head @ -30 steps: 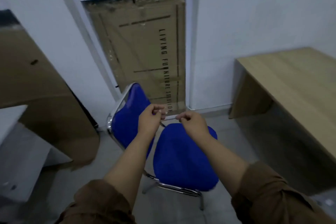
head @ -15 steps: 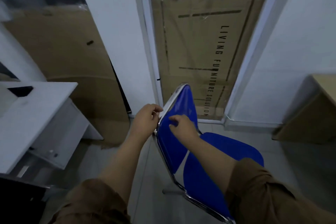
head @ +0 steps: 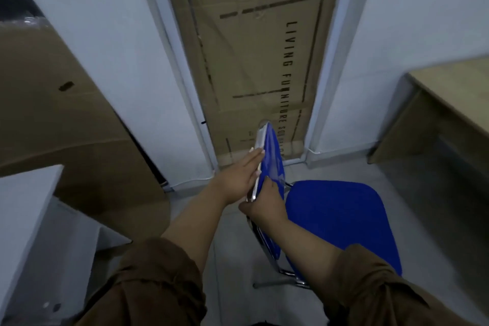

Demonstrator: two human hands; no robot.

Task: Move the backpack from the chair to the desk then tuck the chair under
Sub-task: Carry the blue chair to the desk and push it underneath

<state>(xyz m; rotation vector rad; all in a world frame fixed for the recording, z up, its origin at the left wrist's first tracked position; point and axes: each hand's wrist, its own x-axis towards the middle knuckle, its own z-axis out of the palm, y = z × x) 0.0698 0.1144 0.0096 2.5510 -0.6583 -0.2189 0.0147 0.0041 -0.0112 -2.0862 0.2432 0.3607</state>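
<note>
A blue chair [head: 341,217] with a chrome frame stands on the floor in front of me, its seat bare and pointing right toward the wooden desk [head: 455,95]. Its backrest [head: 272,156] is seen edge-on. My left hand [head: 238,180] lies flat against the back of the backrest, fingers straight. My right hand [head: 264,201] grips the backrest's edge lower down, thumb behind and fingers on the blue front. No backpack is in view.
A large cardboard box [head: 254,61] printed "LIVING FURNITURE" fills the doorway behind the chair. Another cardboard sheet [head: 66,127] leans at the left. A white table [head: 23,214] is at the lower left. Grey floor lies between chair and desk.
Both hands came from above the seat to the backrest. The chair now shows its backrest edge-on, seat toward the desk. My view swung left, then partly back right.
</note>
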